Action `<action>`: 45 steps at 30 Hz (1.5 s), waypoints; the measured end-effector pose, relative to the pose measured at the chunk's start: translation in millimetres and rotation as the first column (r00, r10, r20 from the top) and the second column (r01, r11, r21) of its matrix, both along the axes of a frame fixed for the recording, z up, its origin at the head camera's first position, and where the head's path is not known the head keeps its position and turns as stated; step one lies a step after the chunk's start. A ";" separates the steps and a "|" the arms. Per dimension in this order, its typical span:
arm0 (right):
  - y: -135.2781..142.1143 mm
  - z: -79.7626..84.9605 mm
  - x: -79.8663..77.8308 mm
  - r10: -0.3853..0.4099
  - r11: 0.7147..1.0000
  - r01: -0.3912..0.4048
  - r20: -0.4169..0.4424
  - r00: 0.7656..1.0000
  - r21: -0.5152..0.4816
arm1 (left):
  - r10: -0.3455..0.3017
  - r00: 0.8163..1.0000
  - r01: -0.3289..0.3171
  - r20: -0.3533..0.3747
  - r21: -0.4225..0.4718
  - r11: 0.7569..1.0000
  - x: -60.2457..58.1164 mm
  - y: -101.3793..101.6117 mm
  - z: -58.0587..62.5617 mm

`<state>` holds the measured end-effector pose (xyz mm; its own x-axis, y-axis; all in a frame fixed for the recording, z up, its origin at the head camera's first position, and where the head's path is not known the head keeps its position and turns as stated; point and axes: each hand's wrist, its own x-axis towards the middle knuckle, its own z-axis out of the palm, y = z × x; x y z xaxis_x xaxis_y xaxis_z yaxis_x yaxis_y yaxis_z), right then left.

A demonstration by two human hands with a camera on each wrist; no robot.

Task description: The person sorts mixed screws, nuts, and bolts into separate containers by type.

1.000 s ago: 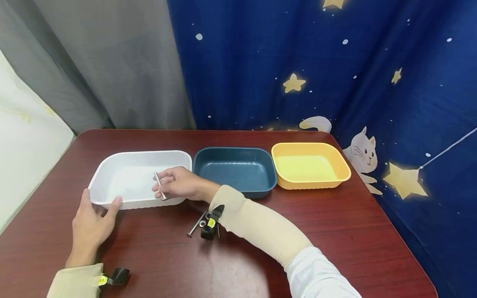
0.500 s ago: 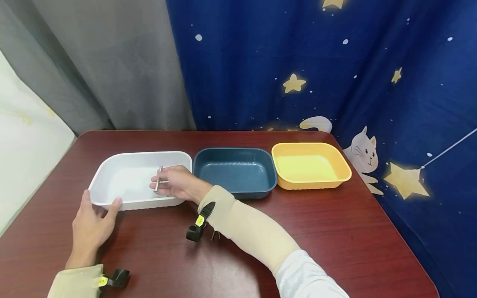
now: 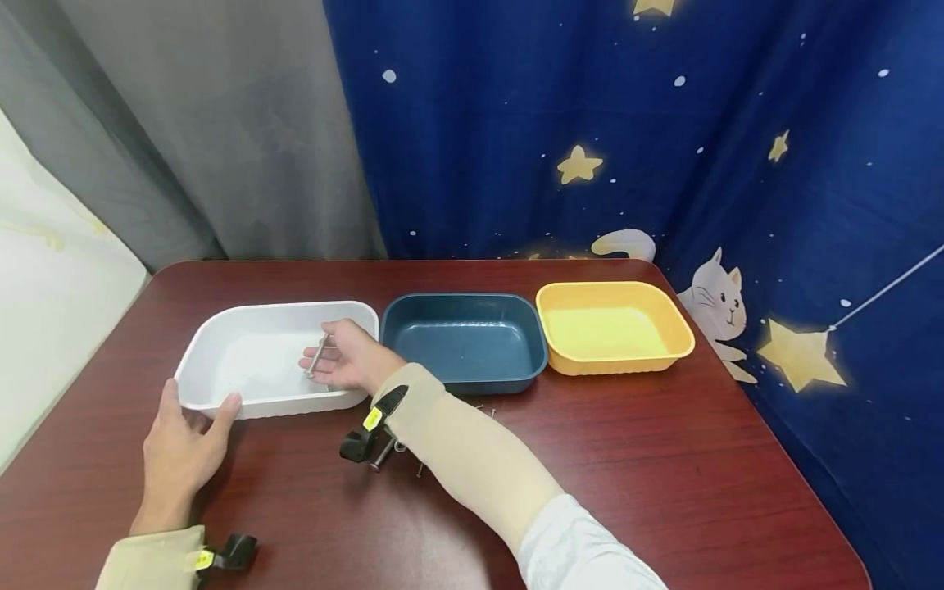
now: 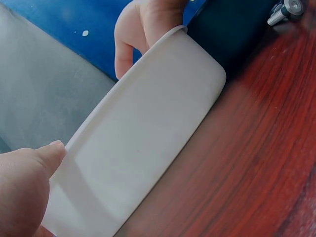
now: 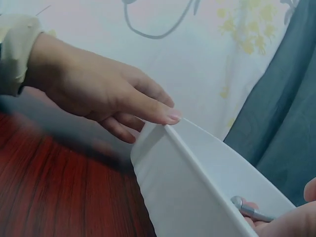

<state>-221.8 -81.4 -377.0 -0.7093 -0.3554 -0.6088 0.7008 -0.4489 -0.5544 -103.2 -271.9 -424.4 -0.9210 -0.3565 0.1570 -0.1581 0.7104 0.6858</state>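
My left hand (image 3: 184, 447) holds the near left corner of a white plastic tray (image 3: 243, 401), its thumb at the front rim and its fingers round the end. Over the right part of that tray is my right hand (image 3: 352, 356), palm partly turned up, holding a silver bolt (image 3: 317, 356) across its fingers. In the right wrist view the round head of the bolt (image 5: 238, 201) shows just inside the rim, and part of its shank is hidden by the hand. The left wrist view shows the tray's outer wall (image 4: 133, 133) and the right hand (image 4: 150, 24) behind its rim.
A dark blue tray (image 3: 465, 383) and a yellow tray (image 3: 615, 365) stand in a row to the right. Under my right forearm lie another bolt (image 3: 382, 456), a nut (image 3: 400, 447) and thin screws (image 3: 420, 470), partly hidden. Curtains hang behind the table (image 3: 664, 475).
My right hand has shifted slightly and turned its palm more upward, the bolt tilting with it. The right forearm has swung left, uncovering small screws. My left hand stays on the white tray.
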 end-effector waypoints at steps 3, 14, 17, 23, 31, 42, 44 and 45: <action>-2.9 -1.0 -2.4 -0.041 0.999 0.041 0.042 0.998 -0.003 | 0.000 1.000 0.000 0.001 -0.001 1.000 -0.8 -0.9 0.1; -10.3 -7.2 -7.5 -0.058 0.998 0.056 0.065 0.996 0.042 | 0.003 1.000 -0.003 0.023 -0.002 1.000 -1.7 -1.5 0.1; -10.5 -6.7 -8.4 -0.049 0.998 0.047 0.071 0.996 0.029 | 0.004 0.999 -0.004 0.035 0.002 1.000 -1.8 -1.4 0.6; -10.4 -6.2 -9.2 -0.037 0.999 0.036 0.080 0.996 0.012 | 0.004 1.000 -0.004 0.020 0.004 1.000 -2.4 -1.7 0.1; -9.8 -6.6 -8.2 -0.029 1.000 0.029 0.075 0.997 0.000 | -0.002 1.000 0.002 0.014 0.006 1.000 -2.3 -0.9 -0.8; -10.8 -6.0 -8.0 -0.019 1.000 0.018 0.047 0.999 0.019 | 0.003 1.000 -0.003 0.019 -0.002 1.000 -2.4 -0.8 0.0; -10.8 -5.9 -7.6 -0.027 0.999 0.026 0.046 0.999 0.032 | 0.002 1.000 -0.002 0.019 -0.003 1.000 -2.5 -0.6 -0.1; -10.6 -5.6 -7.4 -0.030 0.999 0.029 0.047 0.998 0.035 | 0.001 1.000 -0.001 0.019 -0.002 1.000 -2.6 -0.6 -0.1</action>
